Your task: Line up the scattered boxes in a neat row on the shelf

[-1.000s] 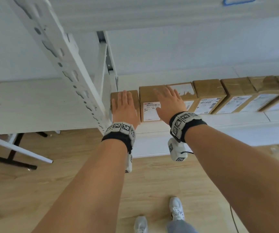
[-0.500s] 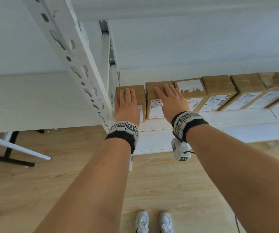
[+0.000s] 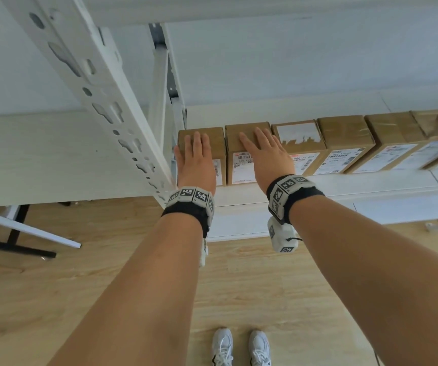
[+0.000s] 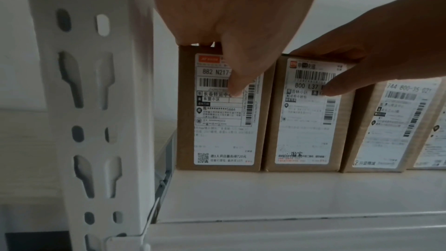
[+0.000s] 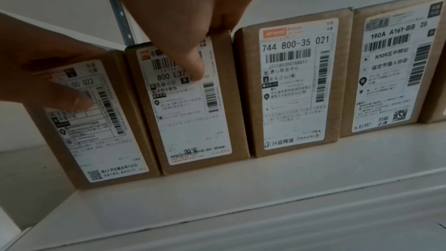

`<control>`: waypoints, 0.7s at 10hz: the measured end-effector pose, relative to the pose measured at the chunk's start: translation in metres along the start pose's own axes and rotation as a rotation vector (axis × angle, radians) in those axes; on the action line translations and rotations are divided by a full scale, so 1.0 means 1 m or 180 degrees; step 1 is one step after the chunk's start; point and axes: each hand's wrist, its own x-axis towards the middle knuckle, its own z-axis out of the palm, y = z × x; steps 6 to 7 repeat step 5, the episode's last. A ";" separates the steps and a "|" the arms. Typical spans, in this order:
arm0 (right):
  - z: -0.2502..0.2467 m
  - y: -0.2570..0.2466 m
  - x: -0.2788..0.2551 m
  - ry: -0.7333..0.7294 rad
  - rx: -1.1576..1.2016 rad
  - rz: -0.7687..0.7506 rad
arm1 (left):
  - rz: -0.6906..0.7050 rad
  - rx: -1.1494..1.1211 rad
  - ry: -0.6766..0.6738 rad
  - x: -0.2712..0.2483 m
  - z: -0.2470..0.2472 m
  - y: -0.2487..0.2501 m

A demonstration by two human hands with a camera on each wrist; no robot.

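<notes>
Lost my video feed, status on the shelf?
Left hand flat on end box, right hand flat on second box. Boxes in row, fronts nearly flush. Nothing blocking.

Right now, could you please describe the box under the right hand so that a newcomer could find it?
Start at the white slotted steel upright; the brown cardboard boxes run rightward from it. Take the second brown cardboard box, under the right hand. Its white label alone reads 800 L37.

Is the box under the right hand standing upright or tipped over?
Upright. The box stands on its short end on the shelf, label facing out, under the right hand.
</notes>
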 end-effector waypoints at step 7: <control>-0.009 -0.009 -0.006 -0.0077 0.0026 0.0095 | -0.0007 -0.0107 -0.0279 -0.003 -0.014 -0.002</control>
